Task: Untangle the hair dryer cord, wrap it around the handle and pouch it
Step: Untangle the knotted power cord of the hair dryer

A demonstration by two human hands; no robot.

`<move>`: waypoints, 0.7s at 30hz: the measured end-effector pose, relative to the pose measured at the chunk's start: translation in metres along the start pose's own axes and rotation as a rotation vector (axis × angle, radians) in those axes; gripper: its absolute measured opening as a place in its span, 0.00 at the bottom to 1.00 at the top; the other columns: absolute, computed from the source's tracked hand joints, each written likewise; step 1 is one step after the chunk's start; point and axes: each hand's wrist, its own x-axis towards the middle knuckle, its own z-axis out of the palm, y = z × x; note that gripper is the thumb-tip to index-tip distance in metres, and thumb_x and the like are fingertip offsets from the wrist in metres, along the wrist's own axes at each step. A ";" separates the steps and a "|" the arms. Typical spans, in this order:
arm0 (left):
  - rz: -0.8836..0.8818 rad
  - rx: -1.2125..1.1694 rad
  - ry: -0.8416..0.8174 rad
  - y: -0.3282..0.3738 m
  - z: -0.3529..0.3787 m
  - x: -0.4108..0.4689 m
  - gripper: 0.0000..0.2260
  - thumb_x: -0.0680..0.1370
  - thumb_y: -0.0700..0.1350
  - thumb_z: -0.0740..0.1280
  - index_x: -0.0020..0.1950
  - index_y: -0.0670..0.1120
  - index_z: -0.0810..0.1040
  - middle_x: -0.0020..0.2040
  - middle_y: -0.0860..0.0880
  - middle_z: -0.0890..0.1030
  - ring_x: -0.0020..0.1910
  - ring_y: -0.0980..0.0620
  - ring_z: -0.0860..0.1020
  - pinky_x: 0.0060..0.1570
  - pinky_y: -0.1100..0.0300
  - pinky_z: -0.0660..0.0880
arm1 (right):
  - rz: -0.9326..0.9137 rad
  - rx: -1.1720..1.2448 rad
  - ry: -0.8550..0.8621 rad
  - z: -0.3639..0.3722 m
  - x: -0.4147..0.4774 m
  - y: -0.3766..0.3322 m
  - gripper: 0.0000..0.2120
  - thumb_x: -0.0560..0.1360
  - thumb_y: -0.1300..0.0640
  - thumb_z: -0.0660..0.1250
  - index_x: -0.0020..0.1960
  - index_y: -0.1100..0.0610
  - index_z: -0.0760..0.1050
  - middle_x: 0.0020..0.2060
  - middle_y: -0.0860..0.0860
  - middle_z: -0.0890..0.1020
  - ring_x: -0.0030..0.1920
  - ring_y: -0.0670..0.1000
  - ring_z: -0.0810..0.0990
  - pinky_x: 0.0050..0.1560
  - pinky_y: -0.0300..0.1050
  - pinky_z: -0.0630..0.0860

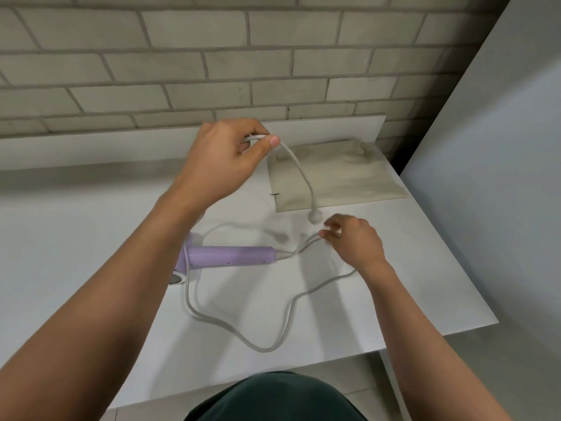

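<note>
A lilac hair dryer (230, 255) lies on its side on the white table (91, 238), handle pointing right, its head partly hidden under my left forearm. Its white cord (273, 341) runs in loose loops over the table in front. My left hand (224, 159) is raised above the table and pinches the cord near its plug end; the plug (314, 216) dangles below it. My right hand (352, 241) pinches two strands of the cord just right of the handle's end. A beige fabric pouch (340, 177) lies flat at the back right.
A brick wall (212, 56) rises behind the table, with a low white ledge along it. A grey panel (501, 147) stands close on the right. The table's front and right edges are near; my dark-clothed lap shows below.
</note>
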 end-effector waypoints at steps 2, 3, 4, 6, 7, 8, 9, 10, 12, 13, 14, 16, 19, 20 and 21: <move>-0.018 -0.049 0.003 0.006 0.006 -0.002 0.11 0.82 0.53 0.68 0.45 0.48 0.83 0.26 0.61 0.73 0.28 0.60 0.70 0.31 0.70 0.63 | -0.138 0.084 0.170 -0.016 -0.008 -0.014 0.26 0.76 0.55 0.74 0.72 0.45 0.72 0.66 0.46 0.77 0.56 0.52 0.81 0.50 0.48 0.79; -0.038 -0.088 0.021 0.008 0.008 -0.002 0.11 0.82 0.53 0.67 0.45 0.49 0.82 0.26 0.61 0.73 0.28 0.60 0.70 0.31 0.70 0.63 | -0.205 0.218 0.221 -0.028 -0.014 -0.024 0.32 0.75 0.60 0.73 0.75 0.44 0.68 0.68 0.44 0.73 0.54 0.48 0.80 0.47 0.43 0.79; -0.058 -0.127 0.045 0.011 0.009 0.000 0.11 0.82 0.54 0.67 0.45 0.50 0.81 0.26 0.61 0.73 0.27 0.60 0.70 0.30 0.70 0.63 | -0.264 0.355 0.216 -0.041 -0.019 -0.032 0.34 0.74 0.64 0.72 0.75 0.44 0.67 0.68 0.43 0.71 0.53 0.46 0.79 0.45 0.38 0.78; -0.077 -0.176 0.092 0.016 0.006 0.004 0.11 0.82 0.55 0.67 0.44 0.51 0.81 0.26 0.61 0.72 0.27 0.59 0.68 0.30 0.68 0.62 | -0.332 0.459 0.054 -0.066 -0.027 -0.045 0.37 0.72 0.71 0.67 0.75 0.44 0.67 0.67 0.41 0.73 0.56 0.44 0.77 0.47 0.35 0.78; -0.077 -0.192 0.111 0.018 0.004 0.007 0.12 0.81 0.56 0.67 0.44 0.51 0.81 0.26 0.60 0.72 0.27 0.59 0.68 0.30 0.67 0.61 | -0.357 0.445 -0.055 -0.074 -0.030 -0.048 0.38 0.72 0.72 0.66 0.75 0.43 0.66 0.66 0.41 0.75 0.58 0.43 0.77 0.50 0.35 0.78; -0.074 -0.203 0.127 0.018 0.001 0.009 0.12 0.81 0.56 0.67 0.44 0.50 0.82 0.26 0.60 0.72 0.27 0.58 0.67 0.30 0.66 0.61 | -0.376 0.446 -0.150 -0.079 -0.031 -0.048 0.39 0.72 0.73 0.65 0.75 0.42 0.65 0.65 0.40 0.77 0.59 0.42 0.78 0.53 0.37 0.78; -0.071 -0.208 0.139 0.018 -0.001 0.010 0.12 0.81 0.57 0.67 0.45 0.50 0.82 0.27 0.58 0.72 0.28 0.58 0.67 0.31 0.65 0.62 | -0.381 0.476 -0.226 -0.083 -0.032 -0.048 0.40 0.73 0.74 0.65 0.76 0.42 0.64 0.64 0.41 0.78 0.59 0.42 0.79 0.55 0.39 0.79; -0.070 -0.208 0.146 0.018 -0.003 0.011 0.13 0.81 0.57 0.67 0.45 0.49 0.82 0.28 0.56 0.73 0.29 0.57 0.67 0.32 0.63 0.63 | -0.377 0.512 -0.285 -0.085 -0.032 -0.045 0.41 0.74 0.75 0.65 0.77 0.42 0.62 0.63 0.42 0.79 0.59 0.44 0.80 0.56 0.41 0.80; -0.063 -0.185 0.141 0.017 -0.005 0.010 0.13 0.80 0.57 0.68 0.46 0.49 0.83 0.31 0.52 0.76 0.30 0.57 0.68 0.33 0.62 0.64 | -0.360 0.467 -0.393 -0.087 -0.031 -0.038 0.45 0.74 0.74 0.66 0.80 0.41 0.55 0.65 0.40 0.77 0.62 0.46 0.79 0.59 0.44 0.81; -0.063 -0.170 0.125 0.017 -0.005 0.009 0.12 0.80 0.57 0.68 0.46 0.49 0.83 0.31 0.52 0.77 0.30 0.57 0.69 0.34 0.64 0.64 | -0.357 0.396 -0.448 -0.089 -0.031 -0.034 0.48 0.74 0.72 0.67 0.81 0.39 0.51 0.68 0.38 0.75 0.65 0.45 0.77 0.63 0.46 0.80; -0.061 -0.157 0.102 0.018 -0.004 0.007 0.12 0.80 0.56 0.68 0.45 0.50 0.83 0.31 0.54 0.76 0.30 0.58 0.70 0.33 0.66 0.64 | -0.359 0.342 -0.486 -0.089 -0.031 -0.031 0.51 0.73 0.69 0.68 0.81 0.36 0.46 0.71 0.36 0.71 0.69 0.43 0.75 0.67 0.46 0.77; -0.043 -0.138 0.045 0.021 -0.001 0.005 0.11 0.81 0.55 0.69 0.45 0.50 0.83 0.28 0.57 0.74 0.29 0.59 0.70 0.31 0.69 0.63 | -0.374 0.371 -0.479 -0.088 -0.034 -0.032 0.55 0.72 0.61 0.75 0.81 0.34 0.42 0.75 0.34 0.66 0.73 0.39 0.70 0.72 0.46 0.73; 0.047 -0.082 -0.048 0.027 0.005 0.001 0.09 0.80 0.55 0.69 0.45 0.51 0.84 0.29 0.59 0.77 0.30 0.60 0.73 0.33 0.71 0.64 | -0.370 0.607 -0.211 -0.082 -0.032 -0.057 0.45 0.75 0.51 0.78 0.82 0.41 0.53 0.65 0.44 0.78 0.66 0.42 0.78 0.67 0.44 0.74; 0.081 -0.074 -0.077 0.029 0.007 0.000 0.09 0.80 0.55 0.69 0.47 0.52 0.85 0.31 0.57 0.80 0.32 0.59 0.74 0.34 0.72 0.64 | -0.374 0.702 -0.119 -0.080 -0.030 -0.065 0.33 0.78 0.51 0.74 0.78 0.45 0.63 0.56 0.49 0.82 0.58 0.45 0.82 0.63 0.47 0.77; 0.102 -0.075 -0.099 0.030 0.009 -0.002 0.09 0.80 0.55 0.69 0.47 0.52 0.85 0.31 0.54 0.80 0.32 0.58 0.74 0.34 0.71 0.64 | -0.386 0.754 -0.035 -0.082 -0.029 -0.073 0.20 0.82 0.52 0.70 0.72 0.48 0.72 0.48 0.54 0.82 0.49 0.47 0.84 0.56 0.51 0.80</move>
